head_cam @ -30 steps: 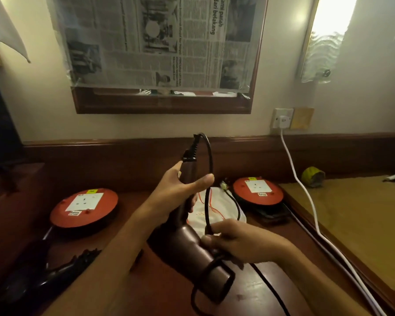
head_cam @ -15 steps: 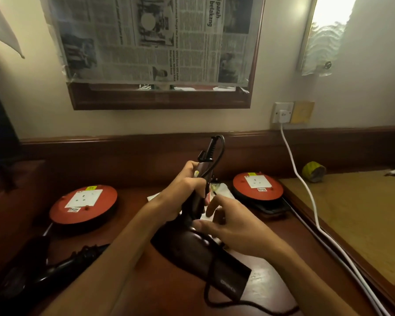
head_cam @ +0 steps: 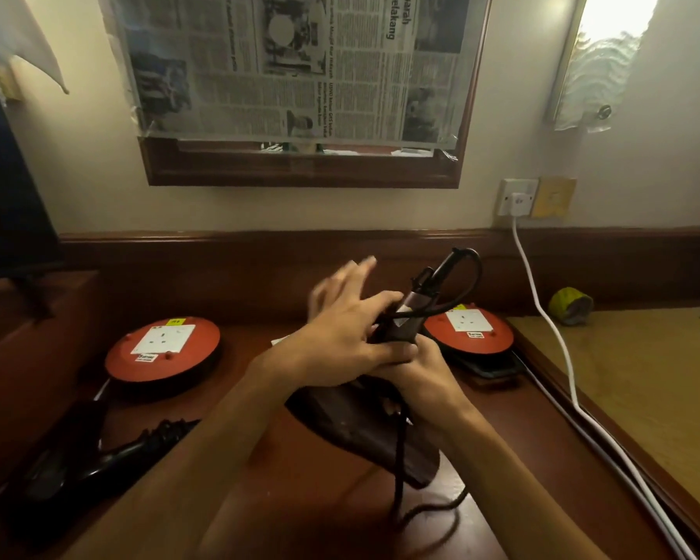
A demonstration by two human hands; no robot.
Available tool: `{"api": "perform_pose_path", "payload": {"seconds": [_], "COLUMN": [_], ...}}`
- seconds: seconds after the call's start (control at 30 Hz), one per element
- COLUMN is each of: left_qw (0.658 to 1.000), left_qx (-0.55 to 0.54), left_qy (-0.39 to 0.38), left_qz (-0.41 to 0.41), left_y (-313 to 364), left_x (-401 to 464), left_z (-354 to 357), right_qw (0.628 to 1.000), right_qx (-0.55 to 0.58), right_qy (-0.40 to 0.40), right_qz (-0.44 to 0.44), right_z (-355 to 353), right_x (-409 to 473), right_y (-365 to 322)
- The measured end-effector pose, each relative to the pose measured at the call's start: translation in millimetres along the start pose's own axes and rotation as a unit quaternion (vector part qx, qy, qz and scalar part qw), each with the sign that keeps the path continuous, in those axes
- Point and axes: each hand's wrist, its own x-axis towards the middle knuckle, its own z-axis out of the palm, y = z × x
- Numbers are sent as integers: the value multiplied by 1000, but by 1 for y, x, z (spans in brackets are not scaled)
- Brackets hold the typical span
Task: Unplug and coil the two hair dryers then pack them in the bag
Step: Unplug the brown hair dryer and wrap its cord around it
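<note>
- Brown hair dryer (head_cam: 364,434): held above the desk (head_cam: 300,499) at centre, barrel down and toward the viewer, handle (head_cam: 411,321) raised and tilted up to the right.
- Cord (head_cam: 471,272): black; looped out of the handle's top end, crossed once over the handle, then hung past the barrel to a loose curl on the desk.
- Left hand (head_cam: 340,337): laid over the handle from the left. Its grip is partly loose, with the upper fingers (head_cam: 356,272) spread and blurred; whether the lower ones pinch the cord cannot be told.
- Right hand (head_cam: 425,377): closed around the base of the handle where it joins the barrel, so the dryer's weight is carried here.
- Black hair dryer (head_cam: 110,458): laid on the desk at lower left, cord not coiled.
- Two red socket reels (head_cam: 162,349) (head_cam: 469,329): set on the desk left and right of the hands.
- White cable (head_cam: 542,317): plugged into the wall socket at right; not part of either dryer.
- Bag: not clearly seen.
- Handling, as judged: the body is rigid, smooth and moderately heavy, best held at the handle; the cord is limp yet springy, so each turn is best pinned by a thumb; the stiff collar at the handle end is best not bent sharply.
</note>
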Motion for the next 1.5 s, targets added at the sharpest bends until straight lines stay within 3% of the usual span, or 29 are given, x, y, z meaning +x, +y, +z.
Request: {"api": "perform_pose_path", "payload": {"seconds": [0.07,0.27,0.43,0.53,0.6,0.7,0.8,0.9,1.07,1.13,1.23,1.27,1.33,1.37,1.43,1.5], "left_qw": [999,990,988,975,966,950,937,943,956,957,961,962,963,962,957,945], "left_qx": [34,-118,-147,-211,-244,-290,-311,-287,-219,-204,-206,-208,-216,-224,-249,-292], "left_qy": [27,44,-29,-50,-48,-15,32,57,91,99,57,39,7,-4,-19,-36], "left_qz": [-20,-64,-41,-52,-75,-115,-153,-161,-170,-181,-176,-172,-163,-156,-147,-140], "left_y": [-13,-40,-40,-43,-46,-53,-64,-73,-84,-89,-85,-80,-70,-67,-66,-71], "left_x": [-8,-28,-20,-17,-17,-18,-21,-24,-35,-40,-41,-39,-32,-29,-25,-24], "left_z": [-7,-1,-16,-14,-12,-10,-22,-46,-99,-116,-118,-113,-99,-92,-81,-74], "right_qw": [999,998,987,988,984,926,851,783,641,659,751,764,747,766,882,950], "right_qx": [25,61,132,64,-73,-315,-477,-571,-692,-669,-618,-618,-655,-638,-461,-275], "right_qy": [24,13,-34,-99,-133,-186,-194,-182,-136,-98,-28,-20,-25,-33,-87,-137], "right_qz": [-4,27,89,98,90,97,107,165,302,330,229,184,109,72,48,63], "right_z": [-2,-7,-10,-16,-23,-34,-47,-77,-159,-183,-161,-142,-95,-71,-34,-10], "right_x": [-2,-3,-6,-8,-7,-11,-23,-37,-61,-68,-56,-49,-37,-31,-24,-23], "right_y": [-1,-13,-15,-24,-30,-32,-25,-10,38,46,31,20,-8,-19,-34,-33]}}
